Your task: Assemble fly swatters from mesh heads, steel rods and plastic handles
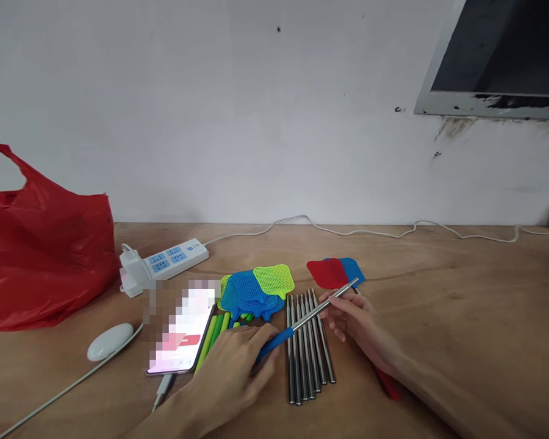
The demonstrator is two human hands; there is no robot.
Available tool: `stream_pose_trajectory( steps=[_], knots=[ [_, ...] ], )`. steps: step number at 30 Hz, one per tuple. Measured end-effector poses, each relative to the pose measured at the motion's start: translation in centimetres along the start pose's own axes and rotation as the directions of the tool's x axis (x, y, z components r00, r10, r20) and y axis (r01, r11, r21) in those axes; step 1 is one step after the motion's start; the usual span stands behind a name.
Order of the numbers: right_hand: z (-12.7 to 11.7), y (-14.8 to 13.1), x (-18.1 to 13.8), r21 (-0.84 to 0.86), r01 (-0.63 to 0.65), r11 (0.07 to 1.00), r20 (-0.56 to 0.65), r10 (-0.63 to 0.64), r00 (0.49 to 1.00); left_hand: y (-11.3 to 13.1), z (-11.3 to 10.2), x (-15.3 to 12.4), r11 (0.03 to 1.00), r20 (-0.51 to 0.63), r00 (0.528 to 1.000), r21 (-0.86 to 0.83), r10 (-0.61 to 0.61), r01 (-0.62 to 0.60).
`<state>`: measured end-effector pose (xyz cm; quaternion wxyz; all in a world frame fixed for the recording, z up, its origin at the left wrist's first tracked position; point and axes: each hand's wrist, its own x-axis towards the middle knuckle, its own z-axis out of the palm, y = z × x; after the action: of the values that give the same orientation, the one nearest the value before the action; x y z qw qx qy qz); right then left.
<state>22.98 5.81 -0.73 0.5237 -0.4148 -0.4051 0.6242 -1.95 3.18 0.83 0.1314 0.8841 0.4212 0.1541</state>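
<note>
My left hand (238, 366) is closed around the blue sleeve (277, 342) at the lower end of a shiny metal rod (311, 314). Near the rod's upper end, the thumb and fingers of my right hand (352, 314) pinch the bare metal. The rod slants up to the right above several loose metal rods (304, 360) lying side by side. Blue fly swatter heads (247, 292) and a yellow-green one (274, 279) lie piled behind my left hand. Green tubes (213, 335) are partly hidden by it. Beyond my right hand are a red swatter head (327, 272) and a blue one (351, 268).
A lit phone (187, 335) with a cable lies left of the tubes. Farther left are a white mouse-shaped object (110, 341), a white power strip (178, 257) and a red plastic bag (46, 244). A white cord (348, 233) runs along the wall.
</note>
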Motion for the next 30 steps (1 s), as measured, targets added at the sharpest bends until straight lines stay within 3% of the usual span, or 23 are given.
stream_pose_trajectory(
  steps=[3, 9, 12, 19, 30],
  knots=[
    [0.0, 0.6, -0.2, -0.021, 0.02, 1.0, 0.032, -0.019, 0.999, 0.0, 0.2, 0.0, 1.0, 0.008, 1.0, 0.025, -0.018, 0.018],
    [1.0, 1.4, -1.1, -0.069, 0.003, 0.998, 0.211, 0.012, 0.977, 0.4, 0.1, 0.0, 0.995, 0.095, 0.993, 0.084, -0.064, 0.056],
    [1.1, 0.9, -1.1, -0.017, -0.006, 1.0, 0.177, 0.008, 0.984, 0.4, 0.2, 0.0, 0.993, 0.062, 0.996, 0.105, -0.058, 0.051],
    [0.5, 0.7, -0.4, 0.145, 0.15, 0.978, -0.108, -0.135, 0.985, 0.3, 0.3, 0.0, 0.993, 0.044, 0.997, 0.103, -0.061, 0.057],
    [0.1, 2.0, -0.5, -0.003, 0.205, 0.979, 0.013, -0.205, 0.979, 0.6, -0.3, -0.3, 0.988, 0.06, 0.994, -0.124, -0.09, 0.097]
  ],
)
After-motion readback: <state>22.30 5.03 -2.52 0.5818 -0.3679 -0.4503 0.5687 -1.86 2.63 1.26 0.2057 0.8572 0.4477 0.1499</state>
